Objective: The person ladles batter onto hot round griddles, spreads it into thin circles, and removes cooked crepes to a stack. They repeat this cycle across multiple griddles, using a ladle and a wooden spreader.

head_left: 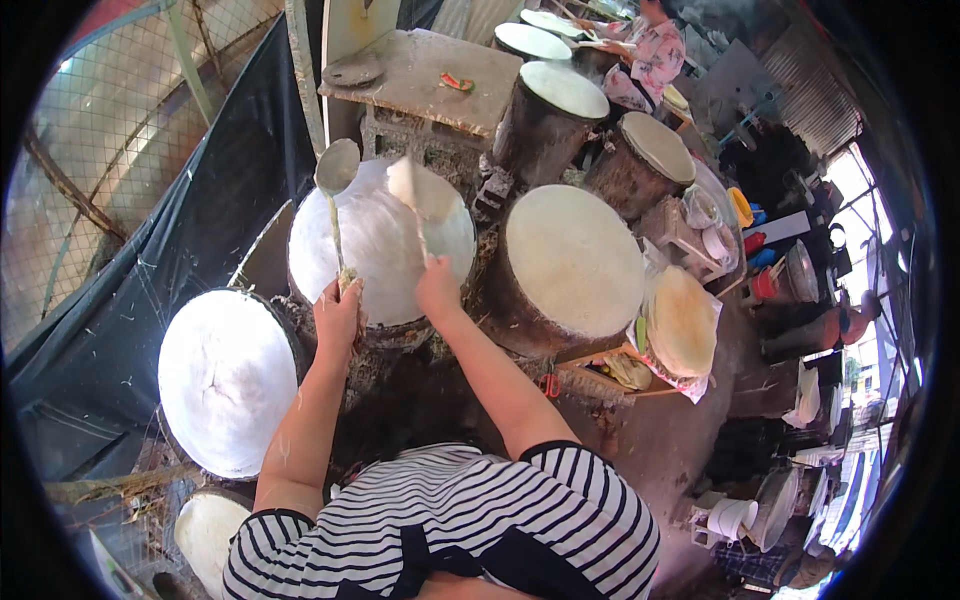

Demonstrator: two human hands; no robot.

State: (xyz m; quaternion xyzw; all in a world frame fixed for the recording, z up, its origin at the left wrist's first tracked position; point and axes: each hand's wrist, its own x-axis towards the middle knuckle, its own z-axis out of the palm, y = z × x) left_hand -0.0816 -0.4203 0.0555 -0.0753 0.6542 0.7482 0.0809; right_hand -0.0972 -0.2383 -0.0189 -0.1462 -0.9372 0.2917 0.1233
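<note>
The left hand (337, 318) is closed around the thin handle of a ladle (336, 170), whose round bowl stands well beyond the hand, past the far left rim of a white steamer drum (370, 250). The right hand (437, 287) grips a flat paddle (420, 190) — its pale, rounded blade reaches out from the hand over the far half of the same drum. Both hands sit at the drum's near edge, close together, the left just left of the right. The drum's taut top looks white and wet. To the left of the left hand, nearer the person, lies a second white drum (228, 380); to the right of the right hand stands a third drum (574, 258) with a cream top. Further right of that, a stack of thin round sheets (683, 322) rests on a tray. Beyond the hands, more drums (563, 90) stand in a row beside a grey bench (420, 75) — at the far end another person (655, 45) is at work.
</note>
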